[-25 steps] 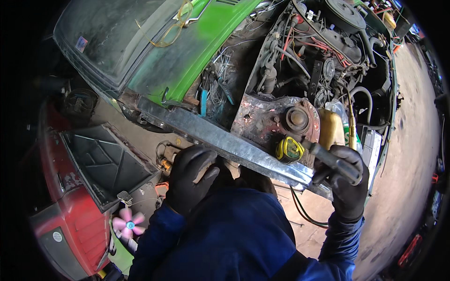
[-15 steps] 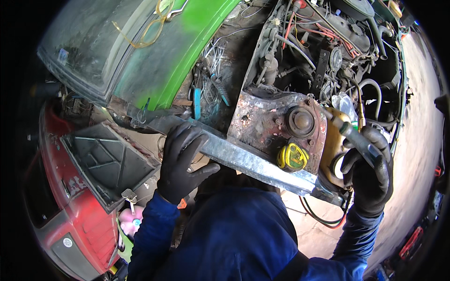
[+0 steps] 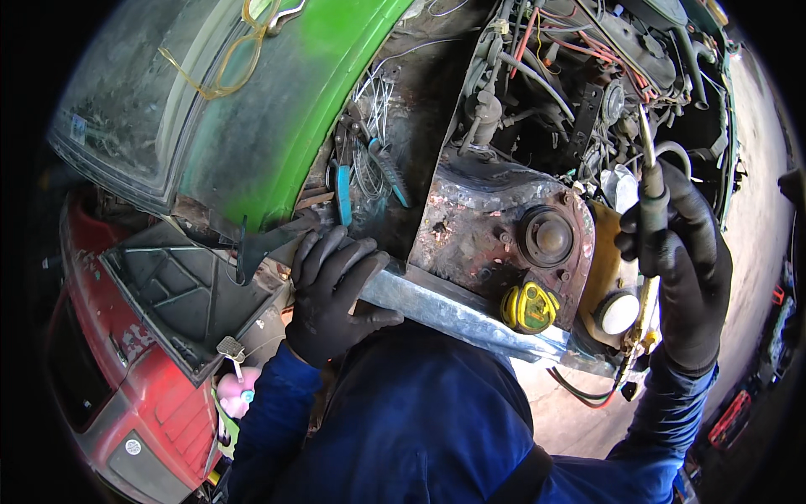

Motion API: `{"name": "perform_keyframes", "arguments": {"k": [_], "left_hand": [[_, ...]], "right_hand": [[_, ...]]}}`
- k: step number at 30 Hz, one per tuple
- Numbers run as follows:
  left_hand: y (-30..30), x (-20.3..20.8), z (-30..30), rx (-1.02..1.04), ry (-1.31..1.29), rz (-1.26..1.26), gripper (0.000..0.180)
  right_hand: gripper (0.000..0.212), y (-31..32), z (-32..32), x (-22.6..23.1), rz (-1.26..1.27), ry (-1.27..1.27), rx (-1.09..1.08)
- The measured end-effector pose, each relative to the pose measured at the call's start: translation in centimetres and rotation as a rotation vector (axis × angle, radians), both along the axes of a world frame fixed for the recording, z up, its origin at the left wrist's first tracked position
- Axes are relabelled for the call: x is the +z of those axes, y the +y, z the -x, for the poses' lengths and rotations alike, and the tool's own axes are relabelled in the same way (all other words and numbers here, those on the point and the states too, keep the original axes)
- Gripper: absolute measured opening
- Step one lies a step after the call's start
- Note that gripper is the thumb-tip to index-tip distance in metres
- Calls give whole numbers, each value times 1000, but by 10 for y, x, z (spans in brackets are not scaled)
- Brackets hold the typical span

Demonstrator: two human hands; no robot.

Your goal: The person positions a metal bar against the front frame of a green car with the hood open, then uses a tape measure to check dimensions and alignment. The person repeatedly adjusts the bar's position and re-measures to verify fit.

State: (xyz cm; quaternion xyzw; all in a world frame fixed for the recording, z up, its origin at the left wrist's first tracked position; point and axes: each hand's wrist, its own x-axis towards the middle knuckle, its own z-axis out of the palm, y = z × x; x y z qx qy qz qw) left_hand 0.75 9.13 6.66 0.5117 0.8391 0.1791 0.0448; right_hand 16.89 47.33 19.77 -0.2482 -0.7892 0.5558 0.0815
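**Slip and knock risk**

Right hand [image 3: 688, 265] closed round a grey pointed tool [image 3: 653, 214] beside the yellowish reservoir [image 3: 606, 256]; a slip could nick the red wires [image 3: 641, 81]. Left hand [image 3: 330, 294] spread over the metal rail [image 3: 437, 307], thumb clear; jolting it could topple the tape measure [image 3: 530, 308]. Fingers hide the tool's lower end; tip contact unclear.

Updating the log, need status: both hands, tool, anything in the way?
Left hand open over metal rail. Right hand gripping dark-handled tool, tip pointing away from wearer. Yellow tape measure at rail's edge, possible obstruction.
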Motion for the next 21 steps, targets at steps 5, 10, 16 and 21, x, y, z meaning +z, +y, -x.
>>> {"name": "perform_keyframes", "arguments": {"k": [5, 10, 16, 21], "left_hand": [[2, 2, 1, 15, -7, -5, 77], [-1, -3, 1, 7, -10, 2, 84], [-2, -6, 0, 9, 8, -8, 83], [-2, -3, 0, 10, -1, 16, 83]], "right_hand": [[39, 3, 34, 7, -359, 12, 403], [47, -4, 66, 5, -533, -19, 589], [34, -15, 87, -12, -604, -56, 810], [36, -31, 93, -42, -782, 13, 856]]}}
